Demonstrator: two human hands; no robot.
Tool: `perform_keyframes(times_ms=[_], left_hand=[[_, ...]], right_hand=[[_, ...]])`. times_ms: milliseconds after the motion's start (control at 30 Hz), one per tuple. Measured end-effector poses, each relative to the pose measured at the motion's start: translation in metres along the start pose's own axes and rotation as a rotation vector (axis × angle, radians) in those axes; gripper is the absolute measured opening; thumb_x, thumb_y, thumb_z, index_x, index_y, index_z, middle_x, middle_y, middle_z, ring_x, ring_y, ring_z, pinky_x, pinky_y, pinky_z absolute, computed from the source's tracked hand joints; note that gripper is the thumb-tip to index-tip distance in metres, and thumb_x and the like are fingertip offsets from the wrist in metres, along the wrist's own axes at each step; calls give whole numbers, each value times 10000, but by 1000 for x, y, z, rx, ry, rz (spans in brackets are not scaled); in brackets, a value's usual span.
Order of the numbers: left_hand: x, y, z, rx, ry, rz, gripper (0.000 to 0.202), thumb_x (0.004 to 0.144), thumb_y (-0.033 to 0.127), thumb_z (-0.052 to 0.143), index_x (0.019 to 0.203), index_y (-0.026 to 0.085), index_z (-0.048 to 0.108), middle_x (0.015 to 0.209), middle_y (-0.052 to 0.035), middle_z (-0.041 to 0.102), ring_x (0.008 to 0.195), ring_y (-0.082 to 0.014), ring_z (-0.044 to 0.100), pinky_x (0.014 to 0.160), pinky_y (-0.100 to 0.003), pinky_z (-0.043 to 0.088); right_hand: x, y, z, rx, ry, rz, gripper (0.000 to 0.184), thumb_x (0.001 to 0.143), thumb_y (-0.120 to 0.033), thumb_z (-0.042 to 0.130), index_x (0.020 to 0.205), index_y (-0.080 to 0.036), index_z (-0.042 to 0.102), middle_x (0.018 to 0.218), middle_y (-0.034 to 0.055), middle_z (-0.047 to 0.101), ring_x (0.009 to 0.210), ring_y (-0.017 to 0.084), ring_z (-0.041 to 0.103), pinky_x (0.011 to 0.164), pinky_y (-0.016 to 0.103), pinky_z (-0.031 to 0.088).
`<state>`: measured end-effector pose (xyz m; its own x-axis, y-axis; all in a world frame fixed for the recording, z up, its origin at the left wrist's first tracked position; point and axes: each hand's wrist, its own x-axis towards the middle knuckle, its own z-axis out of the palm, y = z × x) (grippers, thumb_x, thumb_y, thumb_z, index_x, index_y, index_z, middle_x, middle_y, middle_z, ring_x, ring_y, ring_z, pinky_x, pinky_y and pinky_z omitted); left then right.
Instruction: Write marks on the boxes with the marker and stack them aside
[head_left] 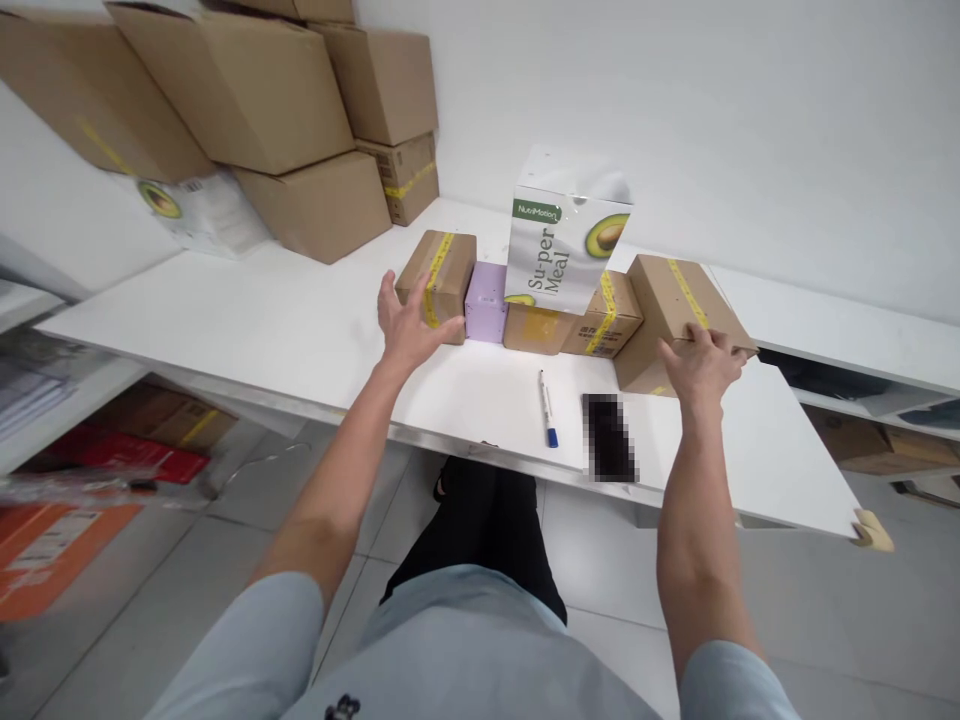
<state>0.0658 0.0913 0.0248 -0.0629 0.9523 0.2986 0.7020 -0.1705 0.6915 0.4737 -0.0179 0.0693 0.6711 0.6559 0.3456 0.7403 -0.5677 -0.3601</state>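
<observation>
Several boxes stand in a row on the white table. My left hand, fingers spread, is at the front of the left cardboard box; whether it touches I cannot tell. Beside that box is a small purple box. Then come a small brown box and a taped cardboard box. A white box with avocado pictures rests on top of these. At the right end, my right hand lies with fingers apart on the near edge of a larger cardboard box.
A marker with a blue cap and a blurred-out dark phone-shaped object lie near the front edge. Large cardboard boxes are stacked at the back left, above another avocado box. A tan corner guard covers the table's right corner.
</observation>
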Motion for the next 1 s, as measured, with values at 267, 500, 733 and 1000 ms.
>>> perform_keyframes(times_ms=[267, 500, 733, 1000], left_hand=[[34, -2, 35, 9, 18, -218, 854, 699, 521, 797, 1466, 306, 489, 1680, -130, 52, 1440, -485, 350, 1115, -670, 389], [-15, -41, -5, -1, 81, -101, 791, 661, 383, 819, 1394, 299, 532, 1642, -90, 103, 1515, -429, 243, 1202, -580, 364], [-59, -77, -49, -51, 97, 45, 762, 649, 444, 807, 1354, 284, 563, 1614, -33, 147, 1543, -400, 192, 1267, -493, 321], [-105, -85, -72, -4, 105, 77, 750, 647, 415, 820, 1334, 302, 543, 1603, -88, 170, 1565, -394, 154, 1266, -547, 288]], right_hand=[[-16, 15, 4, 38, 11, -86, 722, 801, -557, 670, 1431, -245, 509, 1596, 190, 344, 1404, 479, 297, 1059, 719, 321], [-57, 35, 24, -28, 218, -276, 752, 827, -505, 671, 1423, -112, 434, 1602, 302, 249, 1526, 443, 188, 1170, 744, 119], [-13, 24, 32, -18, 109, -238, 649, 811, -438, 680, 1338, -117, 480, 1624, 298, 209, 1526, 421, 197, 1191, 689, 137], [-14, 28, 30, 172, 62, -263, 896, 823, -519, 636, 1545, -141, 266, 1672, 264, 2, 1568, 418, 89, 1172, 658, 271]])
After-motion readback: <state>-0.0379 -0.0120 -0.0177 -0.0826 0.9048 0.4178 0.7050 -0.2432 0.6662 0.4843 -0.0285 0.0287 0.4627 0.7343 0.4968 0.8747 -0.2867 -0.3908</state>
